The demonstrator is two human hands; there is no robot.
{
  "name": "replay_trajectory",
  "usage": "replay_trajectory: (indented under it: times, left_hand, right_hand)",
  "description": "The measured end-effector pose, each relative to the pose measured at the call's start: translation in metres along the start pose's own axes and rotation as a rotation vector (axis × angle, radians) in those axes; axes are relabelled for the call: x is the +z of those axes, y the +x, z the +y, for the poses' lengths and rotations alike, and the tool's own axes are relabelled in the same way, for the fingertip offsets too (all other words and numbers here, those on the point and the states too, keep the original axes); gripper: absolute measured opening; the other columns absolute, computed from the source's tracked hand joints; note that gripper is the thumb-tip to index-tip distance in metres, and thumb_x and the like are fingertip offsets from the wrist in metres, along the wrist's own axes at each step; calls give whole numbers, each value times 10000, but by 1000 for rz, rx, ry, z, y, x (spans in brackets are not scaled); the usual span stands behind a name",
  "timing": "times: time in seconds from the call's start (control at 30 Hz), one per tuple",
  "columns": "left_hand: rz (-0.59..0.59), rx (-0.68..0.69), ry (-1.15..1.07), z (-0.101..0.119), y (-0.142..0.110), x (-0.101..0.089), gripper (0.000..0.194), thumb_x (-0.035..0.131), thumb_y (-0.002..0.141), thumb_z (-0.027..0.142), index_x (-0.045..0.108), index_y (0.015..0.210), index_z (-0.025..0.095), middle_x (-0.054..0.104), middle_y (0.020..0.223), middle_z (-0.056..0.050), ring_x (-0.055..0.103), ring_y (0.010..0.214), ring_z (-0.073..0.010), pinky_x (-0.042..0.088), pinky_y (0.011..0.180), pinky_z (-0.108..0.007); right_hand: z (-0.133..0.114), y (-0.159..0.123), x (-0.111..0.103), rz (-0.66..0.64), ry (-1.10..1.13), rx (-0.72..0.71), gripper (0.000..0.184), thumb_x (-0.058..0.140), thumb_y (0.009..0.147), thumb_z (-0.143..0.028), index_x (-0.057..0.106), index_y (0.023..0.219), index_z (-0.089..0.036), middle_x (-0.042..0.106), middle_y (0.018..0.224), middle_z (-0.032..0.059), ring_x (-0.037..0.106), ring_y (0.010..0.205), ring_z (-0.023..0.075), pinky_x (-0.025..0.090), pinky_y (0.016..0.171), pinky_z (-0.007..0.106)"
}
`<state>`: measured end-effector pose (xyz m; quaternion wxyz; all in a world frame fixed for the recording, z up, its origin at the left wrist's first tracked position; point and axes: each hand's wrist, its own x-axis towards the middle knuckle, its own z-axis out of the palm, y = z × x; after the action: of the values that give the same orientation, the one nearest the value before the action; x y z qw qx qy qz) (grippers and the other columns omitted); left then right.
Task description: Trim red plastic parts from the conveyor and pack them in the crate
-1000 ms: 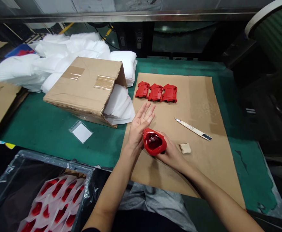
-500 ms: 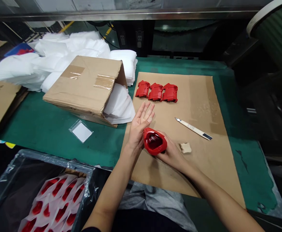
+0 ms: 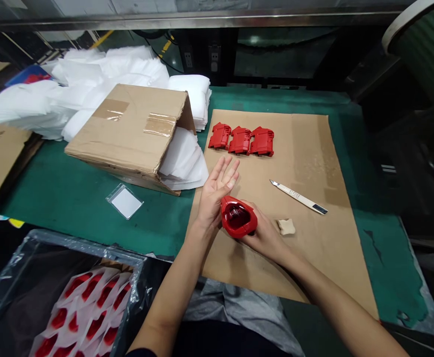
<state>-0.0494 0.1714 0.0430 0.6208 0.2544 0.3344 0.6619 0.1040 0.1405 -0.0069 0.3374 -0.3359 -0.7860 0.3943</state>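
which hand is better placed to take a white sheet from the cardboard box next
The left hand, it seems: it is open and close to the white sheets sticking out of the cardboard box. The right hand is farther away and holds the red part.

"What sort of place is this?"

"A workshop or factory, with a packing bench: the green worktop [image 3: 72, 198] is worn and peeling at its right side."

"What suggests packing?"

"On the left, a cardboard box [image 3: 124, 134] and heaped white wrapping sheets [image 3: 94, 74]; near left, a plastic-lined bin [image 3: 90, 245] holding rows of red pieces [image 3: 95, 325] in white wrappings."

"Anything else?"

"Three matching red parts [image 3: 241, 141] lie in line beyond a craft knife [image 3: 298, 196]. Power sockets [image 3: 214, 60] show past the far edge."
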Motion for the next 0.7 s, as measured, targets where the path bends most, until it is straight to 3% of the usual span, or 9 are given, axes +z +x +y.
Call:
replay_trajectory:
  times: [0.5, 0.7]
  left_hand:
    - [-4, 7, 10, -1, 1, 0, 547, 577, 776, 7, 566, 1265, 252, 476, 1501, -42, 352, 1440, -255, 303, 1201, -411]
    - [5, 5, 23, -1, 0, 2, 520, 580, 783, 16, 599, 1224, 291, 529, 1454, 2, 413, 1408, -243, 319, 1190, -405]
  right_hand:
    - [0, 0, 0, -2, -1, 6, 572, 651, 834, -265, 426, 1359, -232, 581, 1287, 120, 563, 1222, 261, 506, 983, 432]
    - [0, -1, 0, -5, 4, 8, 574, 641, 840, -270, 425, 1370, -228, 575, 1301, 123, 565, 1216, 263, 498, 996, 436]
